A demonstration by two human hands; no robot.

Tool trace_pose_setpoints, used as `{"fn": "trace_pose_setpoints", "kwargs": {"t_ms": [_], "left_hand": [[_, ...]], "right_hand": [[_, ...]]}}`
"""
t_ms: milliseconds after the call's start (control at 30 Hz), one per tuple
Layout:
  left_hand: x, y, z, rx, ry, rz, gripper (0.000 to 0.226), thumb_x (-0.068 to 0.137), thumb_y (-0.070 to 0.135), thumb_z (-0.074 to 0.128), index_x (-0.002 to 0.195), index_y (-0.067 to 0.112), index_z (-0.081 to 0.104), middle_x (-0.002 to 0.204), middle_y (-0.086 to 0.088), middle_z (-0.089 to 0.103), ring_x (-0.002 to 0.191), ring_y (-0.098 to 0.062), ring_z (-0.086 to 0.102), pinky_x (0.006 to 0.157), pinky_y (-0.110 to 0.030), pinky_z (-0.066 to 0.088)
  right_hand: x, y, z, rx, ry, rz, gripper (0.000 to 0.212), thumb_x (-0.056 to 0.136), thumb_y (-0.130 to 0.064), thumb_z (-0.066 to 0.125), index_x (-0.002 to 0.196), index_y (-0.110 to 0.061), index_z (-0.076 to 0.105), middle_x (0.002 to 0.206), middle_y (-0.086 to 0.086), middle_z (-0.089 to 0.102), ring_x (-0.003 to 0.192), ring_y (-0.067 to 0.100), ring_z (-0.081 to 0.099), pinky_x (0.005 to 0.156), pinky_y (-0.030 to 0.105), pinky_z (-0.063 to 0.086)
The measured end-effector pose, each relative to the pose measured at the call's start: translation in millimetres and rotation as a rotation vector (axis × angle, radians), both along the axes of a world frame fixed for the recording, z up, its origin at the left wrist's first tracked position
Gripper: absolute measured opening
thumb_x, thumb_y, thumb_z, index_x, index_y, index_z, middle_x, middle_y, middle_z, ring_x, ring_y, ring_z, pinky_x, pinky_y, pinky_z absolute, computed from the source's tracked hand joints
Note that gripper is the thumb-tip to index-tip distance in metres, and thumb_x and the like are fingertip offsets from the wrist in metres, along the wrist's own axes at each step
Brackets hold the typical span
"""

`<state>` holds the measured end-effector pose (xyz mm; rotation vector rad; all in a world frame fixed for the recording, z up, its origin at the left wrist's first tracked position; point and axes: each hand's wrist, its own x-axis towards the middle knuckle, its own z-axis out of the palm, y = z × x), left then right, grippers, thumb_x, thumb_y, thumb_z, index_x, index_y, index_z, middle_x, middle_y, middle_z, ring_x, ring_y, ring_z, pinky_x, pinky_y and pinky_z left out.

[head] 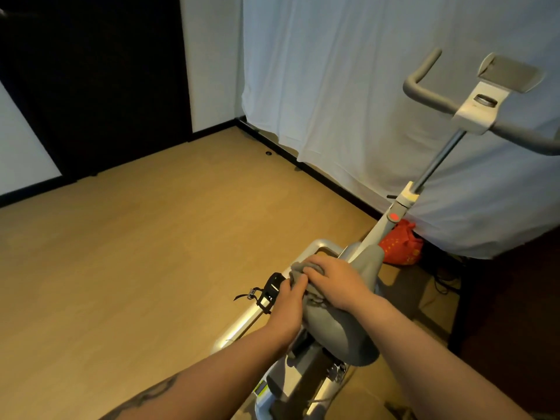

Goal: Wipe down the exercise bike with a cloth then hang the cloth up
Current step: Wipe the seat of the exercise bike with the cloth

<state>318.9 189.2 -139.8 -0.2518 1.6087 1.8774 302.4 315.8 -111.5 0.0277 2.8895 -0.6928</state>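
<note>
The right hand (333, 283) presses a crumpled grey cloth (298, 269) flat-fingered onto the grey exercise bike's (366, 262) frame; the left hand (286, 301), fingers curled, grips the cloth's near edge beside the black pedal (271, 287).

I have a single view, from the camera worn on the person's head, looking forward and steeply down. It sits close above the exercise bike (360, 268), whose frame runs from 6 o'clock up to 1 o'clock.
</note>
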Motion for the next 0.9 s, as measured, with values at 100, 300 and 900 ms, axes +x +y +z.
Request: {"fn": "trace_pose_setpoints", "kwargs": {"t_ms": [100, 300, 900], "left_hand": [[-3, -7, -2, -0.037, 0.030, -0.071, 0.046, 0.095, 0.054, 0.039, 0.125, 0.020, 0.048, 0.109, -0.002, 0.066, 0.101, -0.014, 0.064, 0.090, -0.037, 0.052], [-11, -18, 2, 0.019, 0.015, -0.184, 0.039, 0.097, 0.048, 0.044, 0.128, 0.024, 0.044, 0.112, 0.002, 0.060, 0.100, -0.011, 0.057, 0.077, -0.029, 0.047], [-17, -36, -6, 0.131, 0.041, -0.324, 0.050, 0.090, 0.052, 0.057, 0.130, 0.030, 0.039, 0.119, 0.006, 0.055, 0.103, -0.005, 0.052, 0.080, -0.027, 0.046]], "right_hand": [[11, -12, -4, 0.102, 0.081, 0.057, 0.027, 0.096, -0.040, 0.040, 0.112, -0.036, 0.062, 0.110, -0.015, 0.061, 0.102, 0.007, 0.056, 0.086, 0.032, 0.047], [0, 16, -4, 0.037, 0.013, -0.140, 0.022, 0.096, -0.037, 0.044, 0.101, -0.031, 0.064, 0.096, -0.006, 0.066, 0.094, 0.016, 0.061, 0.084, 0.038, 0.047], [28, -1, 5, 0.031, 0.134, -0.143, 0.025, 0.097, -0.034, 0.049, 0.119, -0.031, 0.061, 0.116, -0.013, 0.062, 0.111, 0.008, 0.053, 0.093, 0.030, 0.043]]}}
